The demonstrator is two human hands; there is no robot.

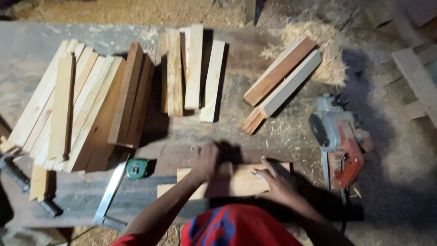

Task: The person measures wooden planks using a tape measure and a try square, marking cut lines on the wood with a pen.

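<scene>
So the wood block (236, 182) sits flat on the workbench (27, 50), right at the near edge in front of the person, and its long axis runs left to right across the view, one end toward the green tape measure (137, 168) and the other toward the electric planer (339, 143). Left hand (205, 161) is planted on the block's far edge, fingers bunched together and curled down on the wood. Right hand (275, 184) rests on the block's right end, fingers loosely spread, and it's pinching a thin pencil (257, 175) whose tip looks to lie on the top face. Just left of the block there's the tape measure and a metal try square (108, 197) leaning off the bench edge. Beyond the block, a short row of light wood strips (193, 68) stands lengthwise away from it, with a big fanned stack of slats (77, 105) further left and two longer strips (282, 82) angled off to the right near a sawdust heap (318, 50).
</scene>
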